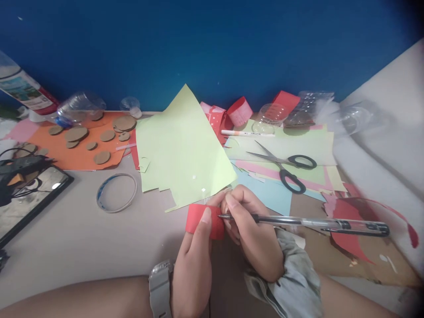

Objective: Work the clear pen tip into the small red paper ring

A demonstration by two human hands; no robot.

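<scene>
My left hand (195, 260) pinches a small piece of red paper (195, 217), thumb on its face and fingers behind. A clear pen with black ends (298, 221) is gripped in my right hand (250, 229), its dark tip at the right part of the red paper. Whether the tip touches the paper I cannot tell for sure. Just beyond both hands lies a large light green sheet (179, 150) with cut edges at its near side. Black-handled scissors (285, 165) rest, blades parted, on stacked paper to the right.
Cardboard discs (76, 134) lie on orange paper (59, 154) at the left. A tape roll (116, 193) and a dark-framed screen (33, 198) are nearby. Plastic cups (271, 115), red paper rings (240, 111) and a marker (247, 133) line the back by the blue wall (212, 48).
</scene>
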